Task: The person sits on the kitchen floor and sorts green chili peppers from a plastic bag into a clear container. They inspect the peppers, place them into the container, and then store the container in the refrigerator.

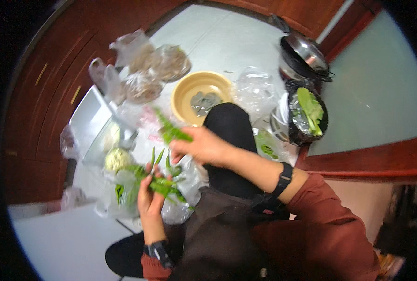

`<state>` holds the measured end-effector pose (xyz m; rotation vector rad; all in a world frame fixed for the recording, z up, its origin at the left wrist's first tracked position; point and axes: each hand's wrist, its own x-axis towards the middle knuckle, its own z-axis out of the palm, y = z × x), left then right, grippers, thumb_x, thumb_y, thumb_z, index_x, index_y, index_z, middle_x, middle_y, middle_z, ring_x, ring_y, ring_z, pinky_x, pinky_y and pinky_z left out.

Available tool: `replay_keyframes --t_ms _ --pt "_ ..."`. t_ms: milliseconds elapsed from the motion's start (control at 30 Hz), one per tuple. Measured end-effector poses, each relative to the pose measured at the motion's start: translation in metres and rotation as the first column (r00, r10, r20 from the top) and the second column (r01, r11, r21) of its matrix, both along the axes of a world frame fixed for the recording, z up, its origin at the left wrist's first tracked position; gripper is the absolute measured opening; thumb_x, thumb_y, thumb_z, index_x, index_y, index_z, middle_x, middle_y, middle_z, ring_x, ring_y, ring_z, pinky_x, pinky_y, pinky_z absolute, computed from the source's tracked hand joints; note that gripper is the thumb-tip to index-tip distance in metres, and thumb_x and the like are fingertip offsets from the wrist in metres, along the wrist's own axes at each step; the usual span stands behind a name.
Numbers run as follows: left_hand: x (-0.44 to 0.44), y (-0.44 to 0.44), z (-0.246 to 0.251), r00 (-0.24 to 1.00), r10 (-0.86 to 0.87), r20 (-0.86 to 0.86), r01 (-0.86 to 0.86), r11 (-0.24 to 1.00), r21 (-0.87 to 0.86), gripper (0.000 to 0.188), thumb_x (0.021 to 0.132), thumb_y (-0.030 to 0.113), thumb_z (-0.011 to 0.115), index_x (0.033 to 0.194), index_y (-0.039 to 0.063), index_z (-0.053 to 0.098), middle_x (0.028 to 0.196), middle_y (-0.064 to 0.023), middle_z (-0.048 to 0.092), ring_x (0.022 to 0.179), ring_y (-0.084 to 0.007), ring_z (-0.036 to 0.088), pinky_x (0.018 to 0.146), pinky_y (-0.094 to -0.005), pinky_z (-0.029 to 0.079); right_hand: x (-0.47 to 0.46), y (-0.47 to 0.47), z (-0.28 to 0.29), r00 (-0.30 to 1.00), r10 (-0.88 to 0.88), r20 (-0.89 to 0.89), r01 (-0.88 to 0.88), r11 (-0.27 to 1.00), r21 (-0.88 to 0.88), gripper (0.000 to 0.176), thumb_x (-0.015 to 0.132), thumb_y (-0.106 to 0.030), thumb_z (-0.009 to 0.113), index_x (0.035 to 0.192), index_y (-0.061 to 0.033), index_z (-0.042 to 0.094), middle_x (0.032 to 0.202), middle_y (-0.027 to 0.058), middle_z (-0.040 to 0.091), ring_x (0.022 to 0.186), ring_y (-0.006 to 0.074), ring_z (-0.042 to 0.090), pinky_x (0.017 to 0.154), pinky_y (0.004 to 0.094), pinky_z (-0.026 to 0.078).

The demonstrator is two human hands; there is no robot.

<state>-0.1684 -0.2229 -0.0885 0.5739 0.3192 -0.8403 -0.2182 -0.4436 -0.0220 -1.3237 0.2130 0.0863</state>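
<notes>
My right hand (pixel 199 145) grips a bunch of green chili peppers (pixel 168 126), blurred at the far end. More green peppers (pixel 164 186) lie in my left hand (pixel 151 196), its fingers curled up around them. A single slim pepper (pixel 173 169) shows between the two hands. Under and beside the left hand spread clear plastic bags (pixel 124 196), one with green peppers in it. Just left of the hands sits a pale green round vegetable (pixel 117 159). Beyond my knee stands a yellow basin (pixel 184 80) holding a crumpled clear plastic piece (pixel 205 103).
A white bin or tray (pixel 89 109) stands at the left. Several plastic bags with brownish contents (pixel 143 86) lie behind. At the right are a black-lined bin with leafy scraps (pixel 310 112), a pot with a metal lid (pixel 305 52) and a plastic bag (pixel 256 87). Brown cabinet doors (pixel 50 70) border the left.
</notes>
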Motion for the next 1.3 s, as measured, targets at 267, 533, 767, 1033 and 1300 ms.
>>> replay_keyframes --t_ms 267,533,767,1033,1300 --pt "0.008 0.028 -0.001 0.993 0.102 -0.059 -0.097 0.992 0.080 0.028 0.076 0.004 0.053 0.104 0.005 0.051 0.096 -0.0083 0.055 0.073 -0.0160 0.054 0.080 -0.0384 0.043 -0.059 -0.125 0.024 0.843 -0.505 0.187 0.505 0.621 -0.599 0.032 0.078 -0.036 0.059 0.082 -0.0047 0.059 0.068 0.0021 0.056 0.050 0.0049 0.045 0.043 0.0195 0.035" --pt "0.016 0.080 0.021 0.930 0.354 -0.102 -0.333 0.926 0.176 0.018 0.077 0.004 0.055 0.095 0.003 0.050 0.083 -0.0058 0.054 0.073 -0.0173 0.052 0.078 -0.0401 0.044 -0.166 -0.258 -0.027 0.754 -0.628 0.192 0.075 -0.209 -0.975 0.040 0.078 -0.029 0.062 0.101 0.0022 0.057 0.087 0.0165 0.063 0.080 0.0253 0.060 0.070 0.0344 0.045" --pt "0.035 0.094 0.065 0.958 0.280 0.062 -0.286 0.941 0.179 0.020 0.079 0.006 0.056 0.098 0.004 0.051 0.085 -0.0062 0.055 0.074 -0.0169 0.052 0.081 -0.0404 0.044 0.027 -0.129 0.078 0.974 -0.123 0.188 0.224 0.548 -0.806 0.022 0.086 -0.029 0.053 0.092 -0.0080 0.055 0.057 -0.0073 0.040 0.041 0.0006 0.033 0.035 0.0145 0.022" --pt "0.037 0.124 0.040 0.892 0.444 0.087 -0.445 0.824 0.350 0.020 0.079 0.007 0.056 0.098 0.003 0.050 0.084 -0.0073 0.056 0.073 -0.0165 0.052 0.076 -0.0401 0.046 0.221 0.096 -0.128 0.826 0.495 -0.268 -0.383 0.145 -0.912 0.025 0.075 -0.024 0.054 0.088 -0.0034 0.061 0.089 0.0194 0.060 0.084 0.0338 0.058 0.075 0.0411 0.046" --pt "0.035 0.150 0.018 0.825 0.553 0.119 -0.532 0.687 0.494 0.025 0.080 0.009 0.054 0.104 0.004 0.047 0.086 -0.0047 0.053 0.075 -0.0155 0.050 0.078 -0.0383 0.043 0.023 0.182 -0.274 -0.050 0.846 -0.531 -0.962 -0.184 -0.203 0.028 0.076 -0.022 0.056 0.100 -0.0092 0.059 0.095 0.0152 0.061 0.089 0.0298 0.056 0.079 0.0378 0.042"
